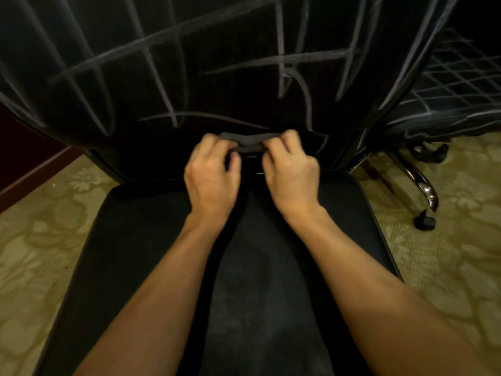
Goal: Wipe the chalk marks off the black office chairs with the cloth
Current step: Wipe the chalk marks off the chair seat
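A black office chair fills the view. Its backrest [217,58] is crossed by pale chalk lines [151,63], while its seat [151,240] looks plain black. My left hand [211,172] and my right hand [291,172] are side by side at the base of the backrest. Both pinch a small dark grey cloth [250,143] stretched between them. Most of the cloth is hidden by my fingers.
A second black chair [455,85] with a chalk grid stands at the right, its chrome leg [425,185] and black castor [424,219] on the patterned beige carpet [40,240]. A dark wooden skirting [32,172] runs at the left.
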A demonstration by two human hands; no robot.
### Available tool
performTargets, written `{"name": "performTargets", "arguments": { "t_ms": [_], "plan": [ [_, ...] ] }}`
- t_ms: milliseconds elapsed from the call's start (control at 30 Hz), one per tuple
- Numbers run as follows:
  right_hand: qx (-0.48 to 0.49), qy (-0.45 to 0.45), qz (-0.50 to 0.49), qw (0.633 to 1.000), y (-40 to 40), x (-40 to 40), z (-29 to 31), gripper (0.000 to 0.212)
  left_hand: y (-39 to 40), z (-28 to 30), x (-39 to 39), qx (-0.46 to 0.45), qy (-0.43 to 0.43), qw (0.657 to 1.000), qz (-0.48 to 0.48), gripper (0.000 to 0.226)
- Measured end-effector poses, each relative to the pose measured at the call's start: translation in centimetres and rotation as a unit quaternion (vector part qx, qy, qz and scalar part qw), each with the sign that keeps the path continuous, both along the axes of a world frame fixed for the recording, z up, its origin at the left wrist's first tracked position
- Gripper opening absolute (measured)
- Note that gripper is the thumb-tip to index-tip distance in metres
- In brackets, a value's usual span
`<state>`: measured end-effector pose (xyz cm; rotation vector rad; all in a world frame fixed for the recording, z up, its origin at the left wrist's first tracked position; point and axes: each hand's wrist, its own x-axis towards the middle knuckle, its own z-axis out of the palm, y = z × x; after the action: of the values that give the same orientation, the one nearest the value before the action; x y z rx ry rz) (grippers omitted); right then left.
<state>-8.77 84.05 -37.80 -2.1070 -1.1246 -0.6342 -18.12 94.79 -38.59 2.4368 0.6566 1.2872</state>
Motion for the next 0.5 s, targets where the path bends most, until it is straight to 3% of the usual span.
{"name": "performTargets", "arguments": {
  "t_ms": [167, 367, 500],
  "plan": [
    [-0.019, -0.014, 0.021, 1.0, 0.5, -0.4, 0.1, 0.011, -0.2, -0.7, 0.2, -0.047, -0.032, 0.997, 0.052, 0.012],
    [-0.014, -0.032, -0.075, 0.997, -9.0, 4.3, 0.3, 0.013, -8.6, -0.3, 6.4, -0.081, -0.045, 0.994, -0.056, 0.01],
    [0.016, 0.019, -0.184, 0.983, -15.9, 6.3, -0.7, 0.018, -14.4, -0.8, 9.3, -0.075, 0.0, 0.984, -0.163, 0.01]
  ]
}}
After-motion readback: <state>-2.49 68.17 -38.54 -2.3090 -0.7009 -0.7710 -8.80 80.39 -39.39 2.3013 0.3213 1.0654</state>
